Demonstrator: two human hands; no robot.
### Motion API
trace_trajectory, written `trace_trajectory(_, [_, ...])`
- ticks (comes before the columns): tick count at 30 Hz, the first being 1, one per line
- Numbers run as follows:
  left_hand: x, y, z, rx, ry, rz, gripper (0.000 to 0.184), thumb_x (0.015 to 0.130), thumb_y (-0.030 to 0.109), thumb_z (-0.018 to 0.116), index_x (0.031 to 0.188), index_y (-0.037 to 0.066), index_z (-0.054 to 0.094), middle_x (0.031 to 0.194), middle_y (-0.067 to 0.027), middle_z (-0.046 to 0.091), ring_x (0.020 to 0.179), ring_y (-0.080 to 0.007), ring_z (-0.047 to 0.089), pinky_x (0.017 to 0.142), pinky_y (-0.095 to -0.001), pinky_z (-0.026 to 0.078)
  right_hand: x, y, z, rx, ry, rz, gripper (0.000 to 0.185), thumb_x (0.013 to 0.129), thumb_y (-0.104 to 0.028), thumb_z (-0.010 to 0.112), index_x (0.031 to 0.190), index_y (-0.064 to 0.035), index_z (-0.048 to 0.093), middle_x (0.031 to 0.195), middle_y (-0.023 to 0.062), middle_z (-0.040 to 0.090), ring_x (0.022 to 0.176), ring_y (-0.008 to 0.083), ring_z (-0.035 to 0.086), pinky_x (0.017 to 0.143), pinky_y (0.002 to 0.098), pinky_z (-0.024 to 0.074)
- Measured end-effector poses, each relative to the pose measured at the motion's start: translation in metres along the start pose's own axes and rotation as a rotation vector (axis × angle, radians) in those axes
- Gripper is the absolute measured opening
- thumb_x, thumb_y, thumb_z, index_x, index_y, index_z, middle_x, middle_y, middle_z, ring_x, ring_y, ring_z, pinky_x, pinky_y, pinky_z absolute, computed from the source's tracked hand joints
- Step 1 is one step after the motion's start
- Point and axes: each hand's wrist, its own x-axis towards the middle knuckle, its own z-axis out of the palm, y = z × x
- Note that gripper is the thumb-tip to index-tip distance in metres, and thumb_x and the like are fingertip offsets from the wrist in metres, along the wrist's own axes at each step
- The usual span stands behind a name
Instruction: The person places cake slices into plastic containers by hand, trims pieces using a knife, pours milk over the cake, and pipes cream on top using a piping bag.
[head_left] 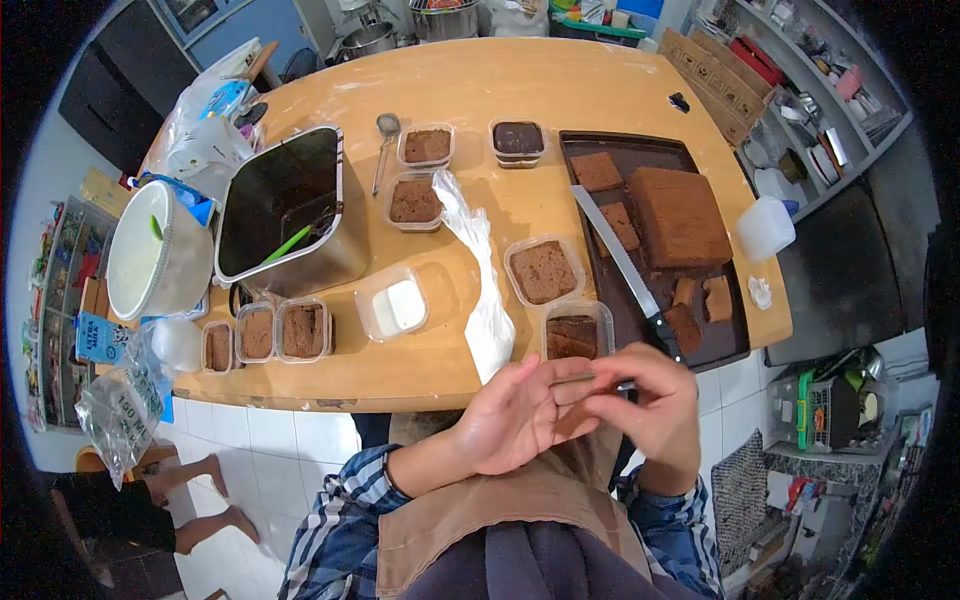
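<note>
My left hand (510, 420) is palm up with its fingers stretched out, at the table's front edge. My right hand (650, 405) is pinched, its fingertips touching the left hand's fingers; something thin and dark may be between them, but I cannot make it out. Just beyond the hands sits a clear tub with a dark brown cake piece (572, 338). Behind it is another tub of brown cake (545, 272). A white piping bag (480, 275) lies to the left. To the right, a long knife (625, 265) with a black handle rests across a dark baking tray (742, 325).
A large cake block (680, 217) and cut pieces lie on the tray. Several cake tubs (303, 330) stand further left, with a tub of white cream (398, 305), a metal container (290, 275) of dark chocolate and a white bucket (165, 265). A person's legs (205, 500) show at lower left.
</note>
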Motion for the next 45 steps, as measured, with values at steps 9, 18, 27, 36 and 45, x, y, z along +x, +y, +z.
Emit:
trace_trajectory(9, [-0.02,0.014,-0.001,0.333,0.183,0.22,0.06,0.089,0.045,0.04,0.13,0.001,0.033,0.137,-0.0244,0.03,0.127,-0.0323,0.033,0.105,-0.0377,0.028,-0.001,0.068,-0.093,-0.278,0.75,0.141,0.029,0.073,0.0,0.067,0.101,0.0015,0.06,0.089,0.0078,0.062,0.085,0.0163,0.058,0.077,0.0291,0.0461])
trace_trajectory(18, [-0.037,0.025,-0.008,0.524,0.329,0.35,0.051,0.089,0.034,0.047,0.123,-0.004,0.039,0.131,-0.0215,0.04,0.122,-0.0286,0.041,0.102,-0.0369,0.032,0.018,0.041,-0.017,-0.724,0.121,-0.183,0.021,0.067,-0.007,0.068,0.088,-0.0044,0.064,0.085,0.0091,0.063,0.085,0.0266,0.055,0.076,0.0364,0.0423])
trace_trajectory(27, [-0.047,0.026,-0.01,0.542,0.346,0.407,0.045,0.089,0.028,0.049,0.12,-0.004,0.043,0.129,-0.0212,0.043,0.121,-0.0288,0.042,0.102,-0.0384,0.032,0.031,0.043,0.012,-0.909,-0.154,-0.132,0.023,0.064,-0.008,0.068,0.086,-0.0078,0.063,0.078,0.003,0.063,0.082,0.0224,0.052,0.072,0.0372,0.0357])
trace_trajectory(36, [-0.043,0.024,-0.017,0.474,0.286,0.378,0.031,0.09,0.015,0.047,0.116,-0.001,0.048,0.125,-0.0145,0.048,0.118,-0.023,0.045,0.101,-0.0353,0.033,0.032,0.038,0.008,-0.874,-0.139,-0.174,0.023,0.062,-0.007,0.067,0.084,-0.0082,0.063,0.078,0.0047,0.057,0.083,0.0257,0.049,0.071,0.039,0.0362])
trace_trajectory(45, [-0.042,0.023,-0.018,0.582,0.353,0.408,0.038,0.087,0.023,0.051,0.113,-0.004,0.048,0.124,-0.0204,0.047,0.118,-0.0293,0.045,0.103,-0.0421,0.031,0.03,0.049,-0.072,-0.803,0.301,0.014,0.025,0.064,0.001,0.062,0.088,-0.005,0.063,0.084,0.0108,0.059,0.086,0.0306,0.051,0.076,0.0394,0.0399])
